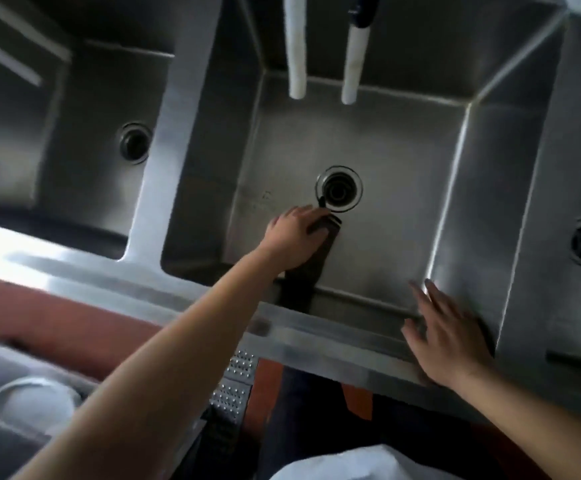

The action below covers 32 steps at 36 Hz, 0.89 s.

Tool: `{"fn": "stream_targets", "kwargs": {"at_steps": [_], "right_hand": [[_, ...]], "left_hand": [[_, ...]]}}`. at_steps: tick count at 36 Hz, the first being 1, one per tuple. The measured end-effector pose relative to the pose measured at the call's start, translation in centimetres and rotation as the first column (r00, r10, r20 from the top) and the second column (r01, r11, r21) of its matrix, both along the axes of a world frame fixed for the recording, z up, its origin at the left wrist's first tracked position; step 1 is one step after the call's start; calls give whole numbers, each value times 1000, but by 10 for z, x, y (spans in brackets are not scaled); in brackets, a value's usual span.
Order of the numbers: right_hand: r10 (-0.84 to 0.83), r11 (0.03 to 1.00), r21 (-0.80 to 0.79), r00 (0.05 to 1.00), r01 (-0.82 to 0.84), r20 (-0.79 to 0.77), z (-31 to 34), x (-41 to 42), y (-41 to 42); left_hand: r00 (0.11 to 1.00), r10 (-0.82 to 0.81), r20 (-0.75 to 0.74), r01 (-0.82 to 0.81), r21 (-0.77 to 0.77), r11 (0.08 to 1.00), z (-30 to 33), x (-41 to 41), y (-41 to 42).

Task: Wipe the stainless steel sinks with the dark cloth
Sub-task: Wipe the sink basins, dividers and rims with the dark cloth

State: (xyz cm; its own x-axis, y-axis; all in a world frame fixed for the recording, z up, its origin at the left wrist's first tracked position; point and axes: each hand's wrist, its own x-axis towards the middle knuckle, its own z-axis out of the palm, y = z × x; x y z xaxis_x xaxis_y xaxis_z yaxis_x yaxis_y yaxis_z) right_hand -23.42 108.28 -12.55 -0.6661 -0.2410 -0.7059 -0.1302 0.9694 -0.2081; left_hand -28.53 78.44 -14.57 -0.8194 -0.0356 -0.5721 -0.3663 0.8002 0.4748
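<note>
Three stainless steel sinks (379,244) in a row, left hand (294,239) gripping dark cloth (311,261) on middle basin floor beside drain (339,192), right hand (446,336) released, fingers spread over front rim (334,336).

**Around the basins: hoses, floor and a steel grate**

Far beyond the grip, two white hoses hang side by side: the left white hose (297,53) plain, the right white hose (354,60) with a dark blue fitting (363,10) at its top. Nearer than the grip, below the counter edge, lie a red-brown floor (57,310) and a studded steel floor grate (235,382). Down to the left stands a blurred pale container (36,400).
</note>
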Motion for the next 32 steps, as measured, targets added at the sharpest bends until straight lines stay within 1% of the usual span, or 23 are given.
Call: {"fn": "stream_targets", "kwargs": {"at_steps": [2, 3, 5, 6, 7, 8, 9, 10, 12, 14, 17, 18, 20, 22, 24, 26, 28, 30, 32], "right_hand": [[25, 1000, -9, 988, -23, 153, -6, -5, 2], [38, 999, -43, 973, -29, 227, -9, -8, 3], [69, 991, -135, 944, -26, 324, -12, -19, 2], [134, 981, -181, 931, -75, 340, -13, -24, 0], [208, 963, -234, 920, -133, 333, -14, -28, -3], [236, 950, -274, 919, -149, 317, -14, -36, -7], [269, 939, -293, 917, -181, 294, -15, -44, -12], [330, 923, -296, 903, -247, 275, -18, -49, -18], [486, 867, -237, 848, -438, 210, -34, -60, -36], [644, 764, -132, 756, -631, 115, -53, -73, -60], [810, 586, -20, 586, -810, 29, -88, -81, -93], [854, 521, -7, 521, -854, 3, -101, -83, -103], [937, 336, 15, 333, -942, -102, -127, -88, -122], [971, 195, 39, 188, -980, -147, -155, -92, -137], [979, 122, 34, 114, -992, -166, -175, -94, -150], [984, 67, -6, 67, -998, -165, -193, -96, -164], [975, 51, -12, 53, -999, -214, -209, -96, -174], [957, 70, -52, 82, -996, -280, -219, -95, -194], [928, 142, -99, 167, -985, -333, -224, -88, -231]], "left_hand": [[981, 153, -120, -171, -155, 973, 22, 26, -16], [953, 223, -206, -269, -235, 934, 33, 40, -26], [882, 313, -353, -435, -356, 827, 46, 64, -50], [840, 381, -387, -525, -399, 752, 50, 81, -63], [809, 448, -381, -584, -432, 687, 52, 94, -77], [793, 502, -346, -609, -448, 654, 52, 99, -89], [780, 549, -301, -623, -457, 634, 49, 104, -97], [769, 585, -259, -630, -464, 623, 45, 113, -101], [783, 587, -207, -601, -497, 626, 34, 131, -100], [789, 562, -248, -596, -527, 606, 24, 141, -95], [745, 574, -341, -661, -500, 560, 18, 141, -96], [730, 582, -359, -678, -486, 551, 17, 141, -96], [698, 595, -399, -714, -455, 532, 15, 143, -96], [664, 610, -433, -747, -417, 518, 16, 142, -94], [649, 609, -456, -761, -398, 513, 16, 141, -94], [642, 608, -467, -767, -390, 510, 16, 141, -94], [631, 609, -481, -775, -372, 510, 16, 142, -95], [626, 610, -485, -779, -364, 511, 16, 143, -96], [639, 605, -475, -769, -383, 511, 17, 144, -98]]}}
